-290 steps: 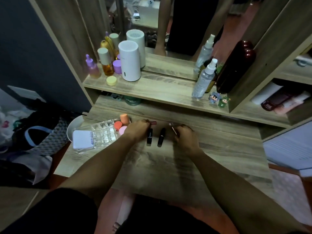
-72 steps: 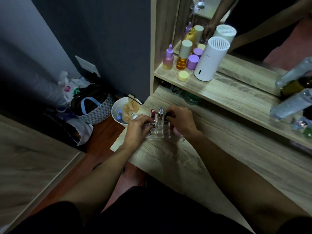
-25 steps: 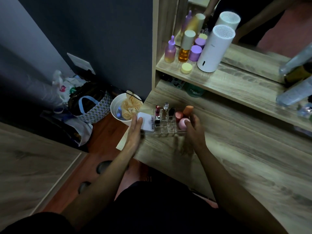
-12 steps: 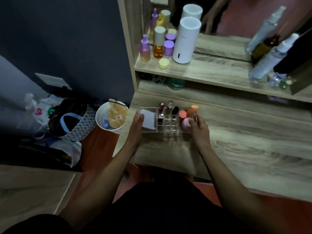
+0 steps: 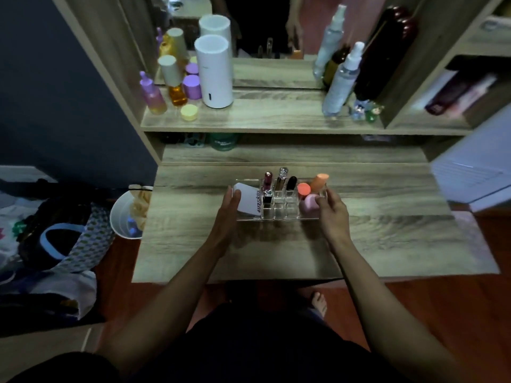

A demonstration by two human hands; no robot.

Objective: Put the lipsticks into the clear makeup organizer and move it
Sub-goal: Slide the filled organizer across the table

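The clear makeup organizer (image 5: 279,212) sits near the middle of the wooden desk (image 5: 373,239). Three lipsticks stand upright in its back slots: a dark pink one (image 5: 267,180), a silver-capped one (image 5: 282,178) and a black one (image 5: 291,183). A white box (image 5: 249,201) fills its left section; orange and pink sponges (image 5: 311,193) fill the right. My left hand (image 5: 228,214) presses the organizer's left end and my right hand (image 5: 330,214) grips its right end.
The shelf (image 5: 276,117) above carries a white cylinder (image 5: 214,70), purple and amber bottles (image 5: 168,87) on the left and spray bottles (image 5: 341,81) on the right. A white bin (image 5: 125,214) and bags stand on the floor left of the desk.
The organizer, held at both ends, has shifted right from the desk's left edge toward its middle. The lipsticks that lay on the desk earlier now stand in its slots.
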